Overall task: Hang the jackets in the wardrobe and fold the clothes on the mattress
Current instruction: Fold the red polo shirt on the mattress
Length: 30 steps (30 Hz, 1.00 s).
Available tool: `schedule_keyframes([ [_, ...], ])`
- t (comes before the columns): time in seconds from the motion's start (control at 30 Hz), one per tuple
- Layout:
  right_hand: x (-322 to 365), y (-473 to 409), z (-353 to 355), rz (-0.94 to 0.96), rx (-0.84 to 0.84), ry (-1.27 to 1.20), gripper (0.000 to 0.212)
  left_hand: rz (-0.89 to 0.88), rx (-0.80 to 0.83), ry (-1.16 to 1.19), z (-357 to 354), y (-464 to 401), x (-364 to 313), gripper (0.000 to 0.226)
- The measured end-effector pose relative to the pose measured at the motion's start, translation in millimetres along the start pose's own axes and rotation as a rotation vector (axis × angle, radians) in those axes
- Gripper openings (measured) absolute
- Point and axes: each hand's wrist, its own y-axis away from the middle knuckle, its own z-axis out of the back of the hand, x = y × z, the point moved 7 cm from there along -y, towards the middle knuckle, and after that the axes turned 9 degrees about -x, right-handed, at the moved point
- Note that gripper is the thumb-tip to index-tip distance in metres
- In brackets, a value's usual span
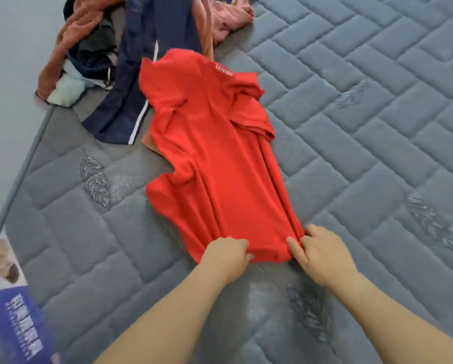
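A red T-shirt (214, 153) with white lettering lies lengthwise on the grey quilted mattress (364, 143), its sides folded inward into a narrow strip. My left hand (228, 256) grips the shirt's near hem at its left corner, fingers curled into the cloth. My right hand (322, 256) pinches the same hem at its right corner, thumb on top. Behind the shirt lies a pile of unfolded clothes (102, 48), with navy trousers (130, 101) bearing a white stripe, a rust-coloured garment and a pink one (228, 19).
The mattress edge (18, 166) runs diagonally at the left, with pale floor beyond it. A blue printed label or box (15, 329) sits at the lower left corner. Bare mattress spreads to the right of the shirt.
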Motion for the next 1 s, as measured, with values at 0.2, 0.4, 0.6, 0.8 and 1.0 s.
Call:
schedule_keyframes([
  [0.2, -86, 131, -7, -0.086, 0.489, 0.323, 0.109, -0.192, 0.297, 0.004, -45, 96, -95, 0.02],
  [0.4, -65, 109, 38, -0.085, -0.01, -0.038, 0.058, 0.304, -0.505, 0.647, 65, 59, -52, 0.022],
  [0.6, -39, 83, 37, -0.311, 0.03, -0.648, 0.021, 0.075, -0.259, 0.525, 84, 62, -61, 0.015],
  [0.8, -26, 121, -19, -0.042, 1.002, 0.062, 0.042, 0.259, 1.014, 0.261, -23, 143, -35, 0.034],
  [1.0, -33, 4, 18, -0.376, 0.149, -0.407, 0.066, 0.583, -0.363, 0.42, 70, 35, 78, 0.052],
])
